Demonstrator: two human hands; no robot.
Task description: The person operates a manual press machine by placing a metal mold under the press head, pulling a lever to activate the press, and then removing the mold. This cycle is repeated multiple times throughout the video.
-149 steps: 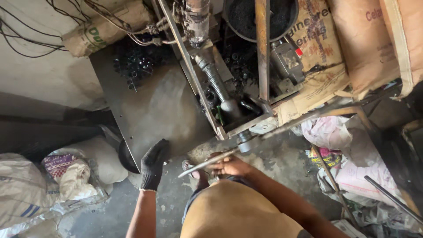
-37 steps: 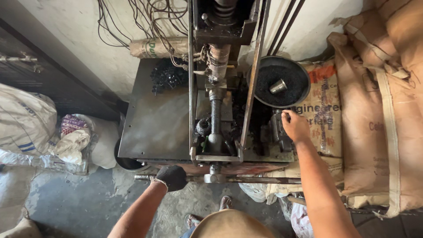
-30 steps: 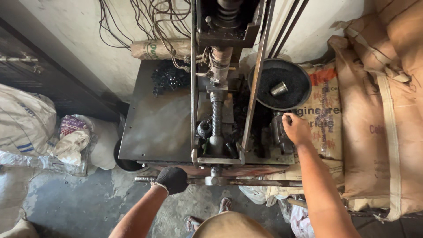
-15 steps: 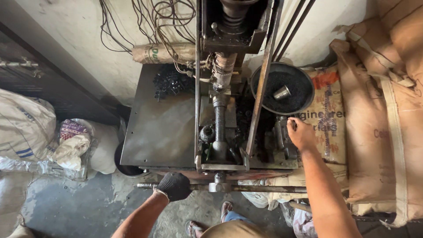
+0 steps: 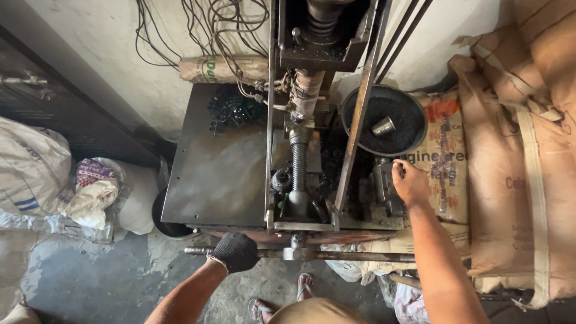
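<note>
Standing in the middle is a press machine (image 5: 300, 120) with a dark metal table (image 5: 216, 174). Below it, the gloved left hand (image 5: 236, 252) is closed around a horizontal steel bar (image 5: 360, 256). The bare right hand (image 5: 411, 182) rests on a small grey part (image 5: 384, 186), perhaps gripping it.

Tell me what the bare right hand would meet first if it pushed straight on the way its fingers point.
The right hand already rests against a dark metal block on the press's right side. Pushed further up and left, it would probably reach the slanted steel bar next, though depth is unclear.
</note>
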